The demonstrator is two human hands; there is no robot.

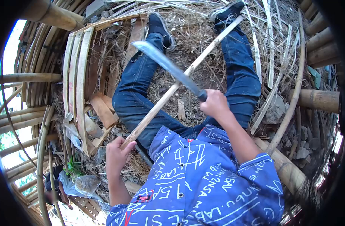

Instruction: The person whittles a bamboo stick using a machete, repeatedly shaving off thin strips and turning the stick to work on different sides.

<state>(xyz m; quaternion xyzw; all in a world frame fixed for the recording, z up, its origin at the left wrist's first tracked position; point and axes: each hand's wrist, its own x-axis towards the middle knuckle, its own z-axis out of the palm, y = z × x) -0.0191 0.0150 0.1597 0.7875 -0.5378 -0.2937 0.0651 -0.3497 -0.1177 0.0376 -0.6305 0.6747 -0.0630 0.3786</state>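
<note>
My left hand (118, 152) is wrapped round the near end of a long pale wooden stick (153, 111). The stick slants up to the right across my legs, its far end near my right shoe. In my right hand (214, 103) is the dark handle of a long machete (165, 62). Its blade points up and left and crosses over the stick near the middle; whether the two touch, I cannot tell. The blade is slightly blurred.
Thin strips and shavings (191, 22) litter the ground between and beyond my feet. Pale slats (81, 75) stand at the left. Bamboo poles (319, 100) and stones (276, 109) lie at the right. Another person (57, 184) is at the lower left.
</note>
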